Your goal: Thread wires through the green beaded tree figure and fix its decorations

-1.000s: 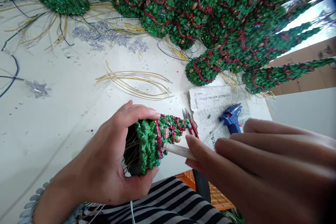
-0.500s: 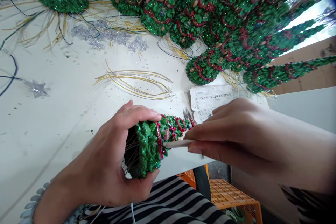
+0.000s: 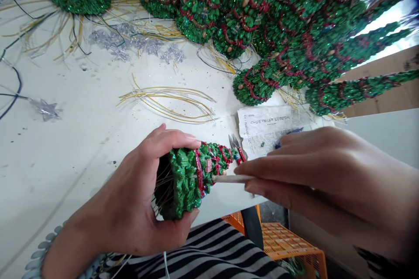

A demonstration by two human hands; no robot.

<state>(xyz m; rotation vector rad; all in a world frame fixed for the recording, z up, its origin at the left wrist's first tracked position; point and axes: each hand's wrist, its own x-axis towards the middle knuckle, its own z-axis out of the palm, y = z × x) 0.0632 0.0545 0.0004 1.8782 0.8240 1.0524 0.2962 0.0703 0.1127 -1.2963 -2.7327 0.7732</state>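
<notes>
My left hand (image 3: 127,187) wraps around the wide, hollow base of a small glittery green Christmas tree ornament (image 3: 190,183), which lies on its side with red garland and wire ends showing inside. My right hand (image 3: 314,174) pinches a white glue stick (image 3: 232,178) between its fingers. The stick's far end meets the tree's red garland. Small metal snips with red handles (image 3: 236,148) lie just beyond the tree's tip. A blue glue gun (image 3: 290,133) is mostly hidden behind my right hand.
Several large glittery trees (image 3: 294,39) crowd the far side of the white table (image 3: 65,144), among loose yellow wires (image 3: 166,104) and silver stars (image 3: 46,110). Printed paper (image 3: 263,122) lies under the glue gun. An orange crate (image 3: 291,239) sits below the table's edge, beside my striped shirt (image 3: 203,255).
My right hand has shifted from the lower right up over the glue gun, now nearly hiding it. Less of the white stick shows. The tree in my left hand stays almost still.
</notes>
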